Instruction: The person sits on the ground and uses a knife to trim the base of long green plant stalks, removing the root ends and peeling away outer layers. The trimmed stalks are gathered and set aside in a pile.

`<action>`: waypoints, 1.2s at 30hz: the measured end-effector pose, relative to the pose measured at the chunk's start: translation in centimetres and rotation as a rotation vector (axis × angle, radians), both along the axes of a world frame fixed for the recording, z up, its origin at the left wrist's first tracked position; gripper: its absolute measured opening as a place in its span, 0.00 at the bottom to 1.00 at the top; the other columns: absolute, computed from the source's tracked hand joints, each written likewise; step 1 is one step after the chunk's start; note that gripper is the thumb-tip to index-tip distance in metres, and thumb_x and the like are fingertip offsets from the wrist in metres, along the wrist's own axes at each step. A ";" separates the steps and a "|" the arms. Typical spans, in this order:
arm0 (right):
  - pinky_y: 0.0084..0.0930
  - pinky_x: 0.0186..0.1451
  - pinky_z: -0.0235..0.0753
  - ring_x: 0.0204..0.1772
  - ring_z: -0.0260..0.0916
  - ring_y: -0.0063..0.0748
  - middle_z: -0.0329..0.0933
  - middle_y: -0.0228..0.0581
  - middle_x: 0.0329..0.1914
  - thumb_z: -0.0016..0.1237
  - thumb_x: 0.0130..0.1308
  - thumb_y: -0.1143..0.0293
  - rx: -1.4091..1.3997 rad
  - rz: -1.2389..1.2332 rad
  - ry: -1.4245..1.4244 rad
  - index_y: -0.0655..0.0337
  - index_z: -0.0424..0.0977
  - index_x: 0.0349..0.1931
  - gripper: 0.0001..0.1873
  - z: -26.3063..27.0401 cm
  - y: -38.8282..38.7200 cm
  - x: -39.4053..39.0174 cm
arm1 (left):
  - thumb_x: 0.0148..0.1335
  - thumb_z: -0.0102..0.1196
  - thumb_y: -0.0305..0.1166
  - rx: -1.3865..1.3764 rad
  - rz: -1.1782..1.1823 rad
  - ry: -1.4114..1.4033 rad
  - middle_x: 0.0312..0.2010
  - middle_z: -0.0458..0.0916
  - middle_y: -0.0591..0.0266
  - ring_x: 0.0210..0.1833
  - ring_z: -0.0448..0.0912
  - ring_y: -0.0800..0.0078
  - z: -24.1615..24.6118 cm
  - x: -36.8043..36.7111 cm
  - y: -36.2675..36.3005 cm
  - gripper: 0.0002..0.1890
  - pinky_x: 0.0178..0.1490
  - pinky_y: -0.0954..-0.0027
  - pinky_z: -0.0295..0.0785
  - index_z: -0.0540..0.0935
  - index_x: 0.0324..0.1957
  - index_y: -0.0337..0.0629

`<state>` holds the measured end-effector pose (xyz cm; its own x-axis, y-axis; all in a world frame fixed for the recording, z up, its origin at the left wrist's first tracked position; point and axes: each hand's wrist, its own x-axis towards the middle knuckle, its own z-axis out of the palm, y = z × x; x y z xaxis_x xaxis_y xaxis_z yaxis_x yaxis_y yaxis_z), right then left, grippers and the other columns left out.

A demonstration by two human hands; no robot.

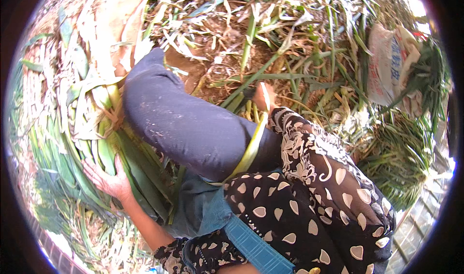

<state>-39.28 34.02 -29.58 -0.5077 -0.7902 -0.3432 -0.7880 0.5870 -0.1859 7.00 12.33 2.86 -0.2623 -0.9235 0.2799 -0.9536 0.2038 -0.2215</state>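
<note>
On the left, my left hand point(108, 180) lies with spread fingers on the long green leaves of a bundle of leek-like plants point(105, 140). The bundle is bound near its pale ends with dry leaf strips. Beyond my thigh, my right hand point(262, 94) is down near the littered ground, beside several green stalks point(255, 111); its fingers are partly hidden, and I cannot tell what they hold. A long yellow-green leaf point(251, 151) hangs across my dark trouser leg, its pale upper end close to my right wrist.
Stripped leaves and dry husks point(232, 35) litter the brown ground. A white printed sack point(384, 64) lies at the upper right, partly under green leaves. A leafy green heap point(398, 161) stands at the right. More stalks point(58, 154) are piled at the far left.
</note>
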 end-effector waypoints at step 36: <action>0.42 0.64 0.69 0.62 0.66 0.64 0.59 0.72 0.64 0.62 0.48 0.61 0.007 0.713 -0.642 0.75 0.49 0.67 0.50 38.8 -12.6 19.5 | 0.66 0.56 0.36 0.503 0.089 1.712 0.21 0.77 0.66 0.26 0.69 0.81 5.1 -11.5 11.2 0.14 0.30 0.69 0.66 0.79 0.33 0.31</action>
